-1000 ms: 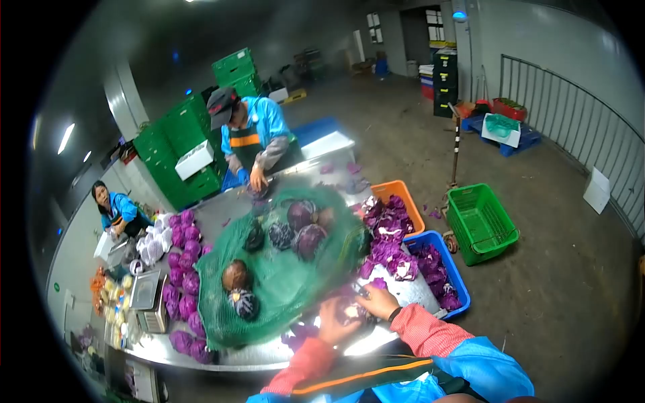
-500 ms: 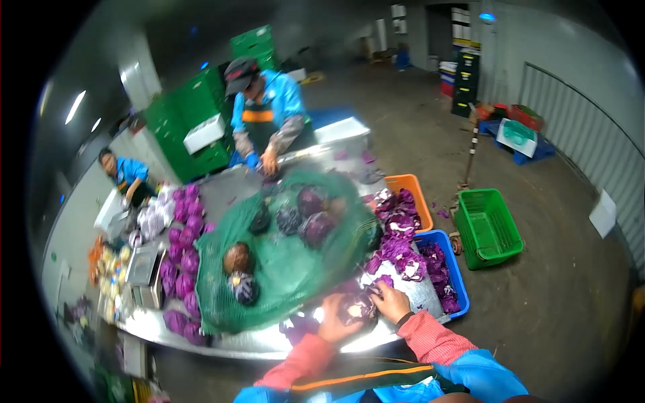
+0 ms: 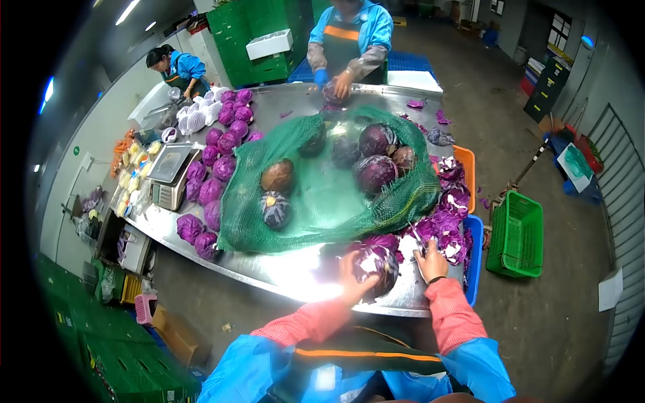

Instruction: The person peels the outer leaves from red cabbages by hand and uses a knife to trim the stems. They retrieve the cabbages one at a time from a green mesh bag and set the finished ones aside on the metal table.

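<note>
At the near edge of the steel table, my left hand (image 3: 354, 279) grips the left side of a red cabbage (image 3: 380, 267) with a pale cut patch. Just to its right, my right hand (image 3: 431, 262) is closed, apart from the cabbage. A thin grey sliver, seemingly a knife (image 3: 418, 236), sticks up from its fingers; the handle is hidden. Beyond that hand lies a heap of loose purple leaves (image 3: 449, 225). A green mesh sack (image 3: 309, 218) spreads over the table in front of me, with several untrimmed cabbages (image 3: 377, 173) in it.
Trimmed cabbages (image 3: 227, 142) line the left side, beside a scale (image 3: 169, 168). At right are a blue crate (image 3: 474, 258), an orange crate (image 3: 465, 164) and a green crate (image 3: 516, 235) on the floor. A co-worker (image 3: 351, 40) handles a cabbage across the table; another person (image 3: 180, 70) works far left.
The view has swung, so the table appears lower and further left. My right hand has come away from the cabbage to the right, while my left hand stays on it.
</note>
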A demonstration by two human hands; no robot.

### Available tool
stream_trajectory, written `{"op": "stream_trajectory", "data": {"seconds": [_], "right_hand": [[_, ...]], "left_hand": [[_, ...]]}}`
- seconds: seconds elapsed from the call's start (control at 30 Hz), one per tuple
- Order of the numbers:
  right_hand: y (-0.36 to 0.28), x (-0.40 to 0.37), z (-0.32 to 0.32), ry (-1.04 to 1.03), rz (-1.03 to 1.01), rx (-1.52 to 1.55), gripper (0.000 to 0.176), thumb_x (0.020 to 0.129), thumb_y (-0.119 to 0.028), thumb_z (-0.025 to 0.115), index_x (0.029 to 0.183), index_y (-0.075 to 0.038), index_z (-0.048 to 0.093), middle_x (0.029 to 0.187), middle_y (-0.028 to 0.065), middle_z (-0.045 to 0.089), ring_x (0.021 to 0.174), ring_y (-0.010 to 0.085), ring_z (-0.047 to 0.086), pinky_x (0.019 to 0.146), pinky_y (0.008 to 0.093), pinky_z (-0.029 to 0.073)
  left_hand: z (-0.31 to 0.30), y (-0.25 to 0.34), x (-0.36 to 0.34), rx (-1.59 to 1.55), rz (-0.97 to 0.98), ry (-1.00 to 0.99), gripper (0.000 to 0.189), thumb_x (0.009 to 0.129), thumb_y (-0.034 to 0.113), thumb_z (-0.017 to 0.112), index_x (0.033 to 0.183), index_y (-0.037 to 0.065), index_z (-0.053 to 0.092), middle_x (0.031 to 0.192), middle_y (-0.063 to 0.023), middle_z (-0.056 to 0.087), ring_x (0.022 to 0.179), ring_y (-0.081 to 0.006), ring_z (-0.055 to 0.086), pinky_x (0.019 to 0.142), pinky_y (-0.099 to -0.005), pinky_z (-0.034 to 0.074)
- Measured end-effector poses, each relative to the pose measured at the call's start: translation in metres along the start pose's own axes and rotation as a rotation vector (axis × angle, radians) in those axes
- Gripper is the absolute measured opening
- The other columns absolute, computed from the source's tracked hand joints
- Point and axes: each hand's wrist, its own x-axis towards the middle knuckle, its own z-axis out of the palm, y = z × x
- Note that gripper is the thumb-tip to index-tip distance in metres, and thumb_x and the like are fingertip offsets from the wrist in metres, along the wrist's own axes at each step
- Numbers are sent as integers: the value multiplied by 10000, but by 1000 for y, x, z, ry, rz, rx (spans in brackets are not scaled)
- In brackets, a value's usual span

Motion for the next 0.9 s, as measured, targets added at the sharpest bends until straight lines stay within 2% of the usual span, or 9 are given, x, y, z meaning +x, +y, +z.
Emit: {"op": "stream_trajectory", "data": {"seconds": [0.1, 0.13, 0.17, 0.23, 0.3, 0.43, 0.6, 0.7, 0.9], "right_hand": [[-53, -31, -58, -259, 27, 235, 533, 897, -474, 622, 1268, -116, 487, 795, 185, 691, 791, 400, 680, 696, 484, 506], [-48, -42, -45, -300, -23, 440, 493, 935, -475, 567, 1294, -150, 472, 855, 189, 696, 872, 422, 667, 758, 489, 490], [-37, -49, -9, -85, -275, 644, 463, 964, -463, 519, 1312, -163, 464, 864, 193, 699, 866, 441, 662, 739, 490, 491], [-68, -65, -59, -369, 127, 423, 450, 975, -457, 503, 1328, -181, 464, 874, 206, 696, 856, 445, 660, 718, 493, 491], [-50, -68, -46, -309, 41, 425, 459, 974, -464, 504, 1328, -175, 472, 866, 219, 688, 826, 451, 656, 691, 498, 489], [-39, -73, -47, -291, 18, 354, 436, 990, -447, 469, 1295, -138, 512, 864, 214, 688, 792, 448, 652, 689, 509, 486], [-39, -99, -74, 29, -173, 64, 197, 944, -265, 579, 974, -71, 559, 768, 166, 660, 656, 387, 642, 557, 467, 503], [-41, -108, -75, -39, -144, -117, 180, 943, -255, 578, 952, -77, 552, 770, 167, 657, 619, 370, 639, 534, 463, 502], [-16, -82, -43, -16, -69, 38, 203, 965, -275, 545, 959, -72, 541, 701, 187, 652, 642, 383, 649, 548, 494, 494]], "left_hand": [[10, -3, -10, 135, -21, 186, 851, 705, 380, 841, 1352, 15, 426, 1245, -194, 446, 1185, -330, 466, 1039, -460, 378], [5, 6, -8, 194, -41, 109, 846, 694, 385, 848, 1334, 12, 438, 1219, -195, 472, 1158, -337, 494, 1015, -453, 402], [-3, 23, -6, 254, -75, 21, 841, 682, 390, 854, 1315, 9, 451, 1193, -196, 498, 1131, -344, 521, 991, -447, 426], [-19, 73, 3, 438, -34, -148, 843, 645, 399, 874, 1276, 4, 479, 1176, -201, 537, 1086, -363, 567, 920, -436, 475], [-17, 87, 9, 610, 34, -144, 892, 612, 429, 880, 1291, 8, 483, 1222, -204, 541, 1086, -373, 582, 880, -436, 499], [-3, 65, 33, 602, 308, -262, 948, 562, 398, 890, 1342, 42, 487, 1306, -209, 489, 1189, -392, 505, 992, -459, 445], [24, 74, 31, 586, 131, -233, 952, 585, 428, 865, 1340, 10, 462, 1277, -217, 457, 1168, -402, 509, 996, -460, 447], [37, 74, 32, 665, 174, -210, 953, 595, 434, 854, 1343, 1, 453, 1279, -228, 430, 1167, -410, 505, 995, -464, 446], [51, 72, 29, 666, 158, -143, 906, 629, 437, 820, 1329, -16, 465, 1269, -235, 421, 1163, -416, 509, 986, -471, 453]]}}
